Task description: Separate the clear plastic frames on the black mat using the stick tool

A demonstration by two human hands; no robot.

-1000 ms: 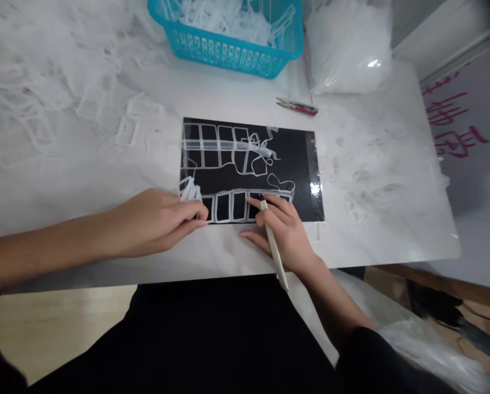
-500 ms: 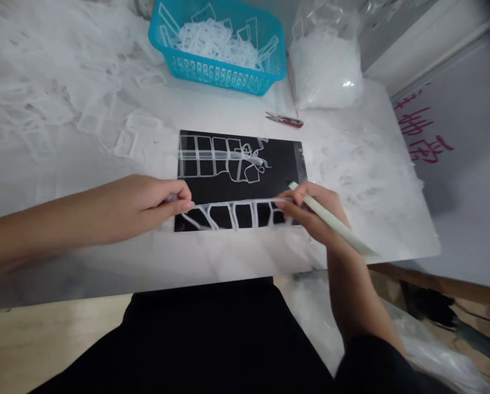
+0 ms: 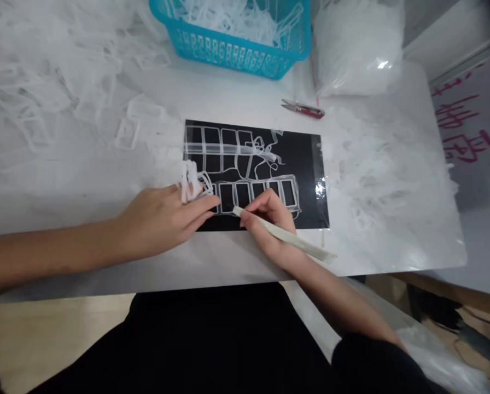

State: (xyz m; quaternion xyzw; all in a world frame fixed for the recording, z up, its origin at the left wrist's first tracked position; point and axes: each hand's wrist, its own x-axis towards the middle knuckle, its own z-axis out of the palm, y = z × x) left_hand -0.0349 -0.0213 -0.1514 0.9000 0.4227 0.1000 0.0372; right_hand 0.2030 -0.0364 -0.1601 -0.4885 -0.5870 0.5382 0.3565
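Note:
A strip of joined white plastic frames (image 3: 226,197) lies across the lower part of a black mat (image 3: 306,164). My left hand (image 3: 175,216) is at its left end, index finger and thumb stretched along the strip. Several white frames (image 3: 191,180) stand bunched up against its other fingers, which are partly hidden. A pale, flat stick-like tool (image 3: 288,236) is pinched in my right hand (image 3: 272,224), its tip near the lower edge of the strip. Above lies a second strip of frames (image 3: 212,149) with a lengthwise band and curled loose ends.
A blue basket (image 3: 237,54) of white frames stands at the back, beside a full clear bag (image 3: 355,49). Thread snips (image 3: 302,108) with red on the handle lie behind the mat. Loose frames (image 3: 64,76) heap at left; whitish pieces (image 3: 380,169) spread at right.
Both hands have come closer together. The strip, stretched between them earlier, now lies flatter on the mat. The tool's tip has moved left, and the view has shifted slightly.

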